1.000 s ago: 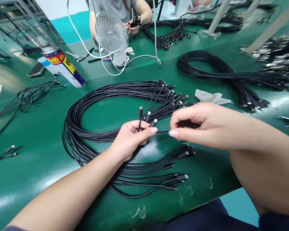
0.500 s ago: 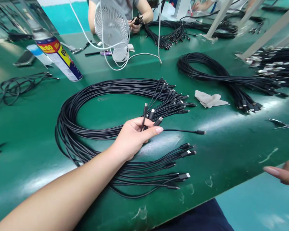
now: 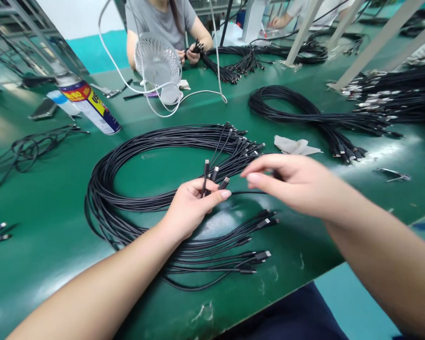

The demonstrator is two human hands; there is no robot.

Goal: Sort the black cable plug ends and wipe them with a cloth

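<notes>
On the bench (image 3: 56, 198), the cables (image 3: 101, 184) loop through mid-frame; tugging one could drag others into a tangle. My right grip (image 3: 297, 184), right of centre, is blurred: from here I can't tell whether it's holding anything, and it could snag the stray cable (image 3: 248, 192). My left grip (image 3: 189, 205) pinches several plugs (image 3: 214, 174); slackening could spill them.

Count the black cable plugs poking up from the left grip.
3: the leftmost black cable plug, upright; the middle plug; the rightmost plug, tilted. The left grip may hide more.
</notes>
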